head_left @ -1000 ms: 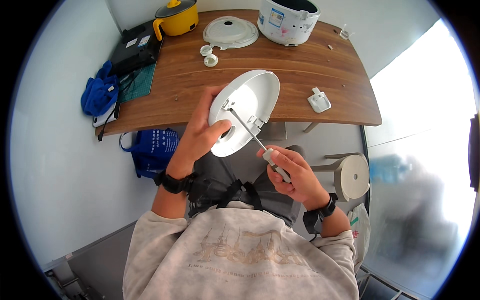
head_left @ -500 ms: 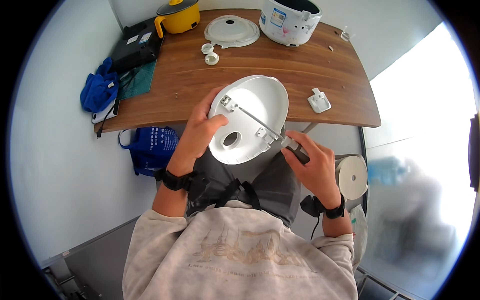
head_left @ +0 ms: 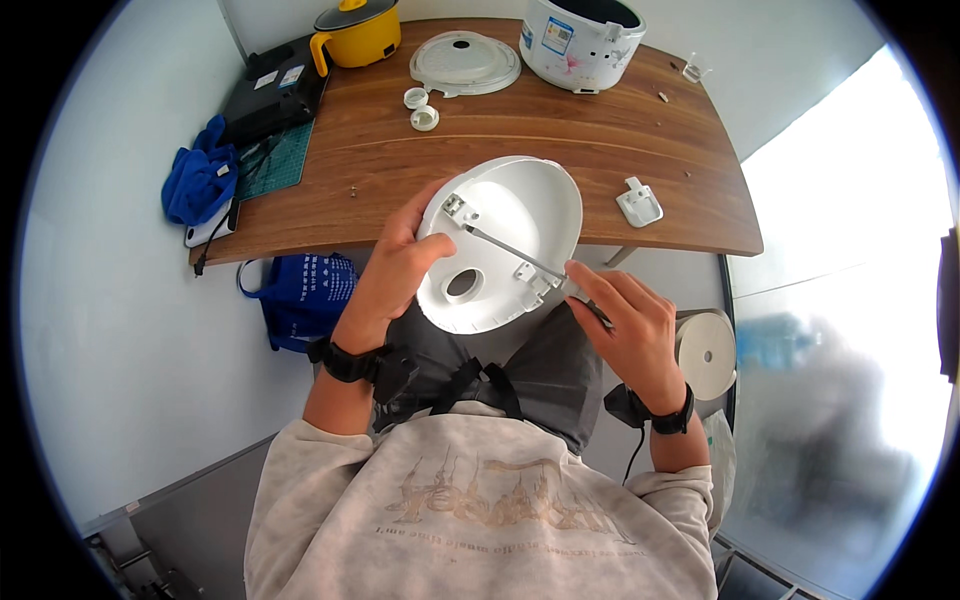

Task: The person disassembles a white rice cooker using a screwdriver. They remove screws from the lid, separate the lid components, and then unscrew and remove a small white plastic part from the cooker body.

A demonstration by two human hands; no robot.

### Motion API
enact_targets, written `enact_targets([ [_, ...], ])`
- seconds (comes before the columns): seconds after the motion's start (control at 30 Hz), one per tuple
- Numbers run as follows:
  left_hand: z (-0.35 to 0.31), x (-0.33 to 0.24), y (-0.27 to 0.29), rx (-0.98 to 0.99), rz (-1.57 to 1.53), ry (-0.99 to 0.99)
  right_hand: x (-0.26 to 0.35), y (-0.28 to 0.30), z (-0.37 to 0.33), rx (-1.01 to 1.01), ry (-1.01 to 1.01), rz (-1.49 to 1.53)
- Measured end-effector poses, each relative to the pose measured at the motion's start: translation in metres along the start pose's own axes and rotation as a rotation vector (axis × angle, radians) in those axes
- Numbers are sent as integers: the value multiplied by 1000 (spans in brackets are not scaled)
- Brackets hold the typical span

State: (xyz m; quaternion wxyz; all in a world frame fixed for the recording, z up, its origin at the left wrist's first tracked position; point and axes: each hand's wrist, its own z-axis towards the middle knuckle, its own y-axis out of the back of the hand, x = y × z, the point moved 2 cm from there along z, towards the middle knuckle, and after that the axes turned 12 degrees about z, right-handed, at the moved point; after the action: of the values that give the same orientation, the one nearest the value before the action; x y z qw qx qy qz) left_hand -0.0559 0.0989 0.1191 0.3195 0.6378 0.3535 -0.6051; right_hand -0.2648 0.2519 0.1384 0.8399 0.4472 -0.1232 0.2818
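Note:
Above my lap, my left hand (head_left: 405,260) grips the left rim of a white domed lid shell (head_left: 520,195), its thumb on the inner face. The shell is tilted with its hollow side toward me; it has a round hole and two bracket-like mounts on that side. My right hand (head_left: 632,325) is closed round the handle of a screwdriver (head_left: 512,248). Its long metal shaft lies across the shell, passing the lower right mount, with the tip at or beside the upper left mount. My fingers cover much of the handle.
The wooden table (head_left: 480,150) bears a white rice cooker body (head_left: 580,50), a pale round cover (head_left: 465,65), two small white rings (head_left: 424,119), a white moulded piece (head_left: 640,203) and a yellow pot (head_left: 362,42). A blue cloth (head_left: 197,180) lies at the left edge.
The lid shell has shifted slightly down and to the right. My right hand has changed its grip, with the fingers further forward over the screwdriver handle.

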Motion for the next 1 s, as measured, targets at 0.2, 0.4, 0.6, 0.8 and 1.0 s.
enact_targets([
  [0.2,-1,-5,0,10,41,-5,1,7,5,29,98,-118],
  [0.4,-1,-11,3,119,178,-66,1,23,15,109,223,-258],
  [0.6,-1,-12,5,157,200,-48,5,32,21,141,263,-317],
  [0.8,-5,-12,6,121,107,14,6,32,19,110,279,-302],
  [1.0,-5,-11,8,104,9,75,7,31,17,91,308,-335],
])
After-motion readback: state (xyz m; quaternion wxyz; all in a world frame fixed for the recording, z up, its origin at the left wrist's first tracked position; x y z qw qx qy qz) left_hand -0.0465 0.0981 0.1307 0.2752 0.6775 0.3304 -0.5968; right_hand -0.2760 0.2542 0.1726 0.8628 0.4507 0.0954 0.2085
